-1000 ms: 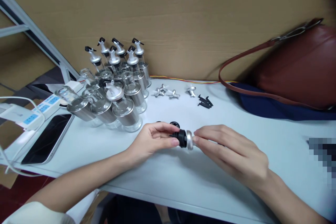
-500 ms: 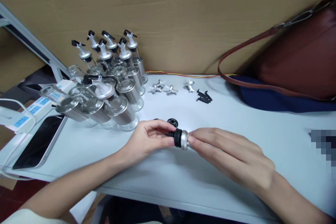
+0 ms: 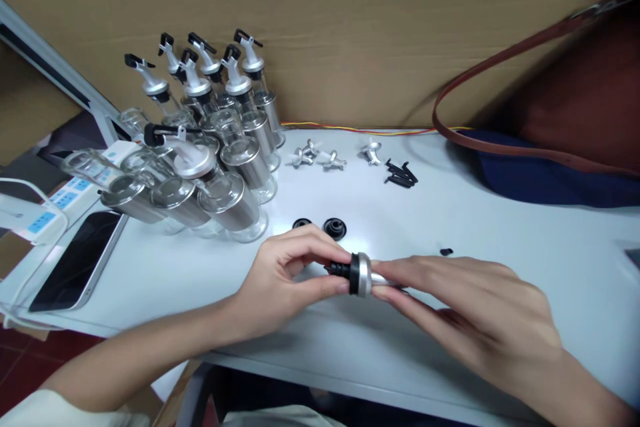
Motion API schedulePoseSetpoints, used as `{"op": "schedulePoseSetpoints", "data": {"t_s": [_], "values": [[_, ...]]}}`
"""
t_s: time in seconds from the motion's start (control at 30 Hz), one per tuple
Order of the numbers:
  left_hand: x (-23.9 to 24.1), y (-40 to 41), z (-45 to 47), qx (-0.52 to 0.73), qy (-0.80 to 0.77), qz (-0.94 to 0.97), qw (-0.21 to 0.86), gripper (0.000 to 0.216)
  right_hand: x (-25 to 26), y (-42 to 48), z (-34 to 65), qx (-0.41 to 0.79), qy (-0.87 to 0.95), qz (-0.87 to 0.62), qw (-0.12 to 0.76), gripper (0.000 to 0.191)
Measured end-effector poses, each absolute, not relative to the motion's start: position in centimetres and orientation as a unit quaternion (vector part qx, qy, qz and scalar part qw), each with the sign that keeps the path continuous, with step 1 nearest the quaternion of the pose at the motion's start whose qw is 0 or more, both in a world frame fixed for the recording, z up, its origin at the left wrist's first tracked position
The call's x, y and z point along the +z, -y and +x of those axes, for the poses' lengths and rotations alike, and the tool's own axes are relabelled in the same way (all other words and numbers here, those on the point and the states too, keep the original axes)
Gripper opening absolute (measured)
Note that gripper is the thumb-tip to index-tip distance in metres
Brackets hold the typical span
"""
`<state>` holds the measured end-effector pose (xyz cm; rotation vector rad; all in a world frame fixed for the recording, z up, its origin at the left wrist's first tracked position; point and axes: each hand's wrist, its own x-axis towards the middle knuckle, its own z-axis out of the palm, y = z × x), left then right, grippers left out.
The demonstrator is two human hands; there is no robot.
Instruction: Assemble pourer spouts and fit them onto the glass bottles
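One spout [image 3: 365, 274] is pointing sideways over the table [image 3: 190, 273]. The left hand's [image 3: 285, 273] fingers are pinching its black end, the right hand's [image 3: 475, 307] its silver neck. Two round black pieces [image 3: 335, 229] are lying behind.

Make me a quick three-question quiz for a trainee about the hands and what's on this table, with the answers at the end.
1. Which hand pinches the black stopper?
2. True or false: the silver spout in the hands touches the stopper.
3. What lies nearest the black levers? A: the phone; B: a loose spout; C: the power strip.

Key: 1. The left hand. 2. True. 3. B.
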<state>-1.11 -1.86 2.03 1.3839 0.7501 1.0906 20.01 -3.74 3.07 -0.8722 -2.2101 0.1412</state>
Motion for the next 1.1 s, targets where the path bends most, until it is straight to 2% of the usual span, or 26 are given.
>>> {"op": "schedulePoseSetpoints", "data": {"t_s": [0.13,0.27,0.37,0.47,0.7,0.9,1.1], "values": [[1.71,2.25,-1.17,0.476,-0.308,0.672,0.475,0.016,3.11,3.62,19.94,0.158,0.842,-0.358,0.371,0.013],[1.40,2.48,-1.38,0.465,-0.282,0.754,0.369,0.011,3.02,3.30,19.88,0.322,0.795,-0.388,0.336,0.012],[1.47,2.62,-1.50,0.434,-0.281,0.786,0.339,0.008,3.09,3.11,19.80,0.431,0.748,-0.404,0.303,0.015],[1.52,2.68,-1.53,0.430,-0.276,0.792,0.334,0.008,3.19,3.07,19.65,0.479,0.723,-0.407,0.288,0.019],[1.06,2.60,-1.12,0.474,-0.276,0.734,0.400,0.007,3.08,3.42,19.45,0.370,0.783,-0.405,0.293,0.020],[1.10,2.71,-0.67,0.462,-0.334,0.665,0.482,0.005,2.87,3.26,19.39,0.297,0.824,-0.376,0.303,0.018],[1.63,2.23,-0.80,0.464,-0.343,0.658,0.484,0.015,2.42,3.08,19.01,0.102,0.828,-0.403,0.376,0.011]]}}
